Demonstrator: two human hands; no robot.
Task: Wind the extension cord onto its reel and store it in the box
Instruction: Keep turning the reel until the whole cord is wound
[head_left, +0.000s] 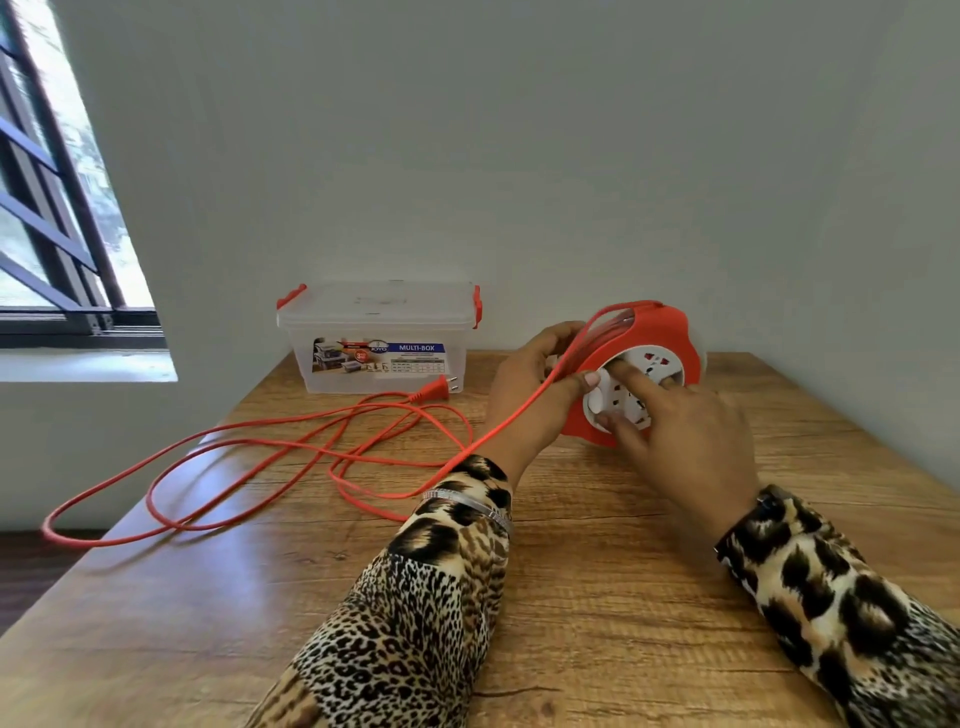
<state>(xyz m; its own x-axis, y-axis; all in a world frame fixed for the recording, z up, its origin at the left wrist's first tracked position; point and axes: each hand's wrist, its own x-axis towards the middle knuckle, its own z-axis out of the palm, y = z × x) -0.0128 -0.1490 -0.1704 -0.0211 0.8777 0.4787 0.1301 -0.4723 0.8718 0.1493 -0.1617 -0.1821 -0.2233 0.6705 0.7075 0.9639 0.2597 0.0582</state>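
Leopard-print sleeves reach across the wooden table. The right hand lays straight fingers on the white socket face of the red reel; the left hand grips its edge. Loose orange cord loops leftward, its plug touching the closed clear box labelled "MULTI-BOX", "JOYO".

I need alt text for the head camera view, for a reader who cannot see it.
A person's left hand holds an orange cord reel on a wooden table while the right hand touches its white socket face. Loose orange cord lies left, before a closed clear box.
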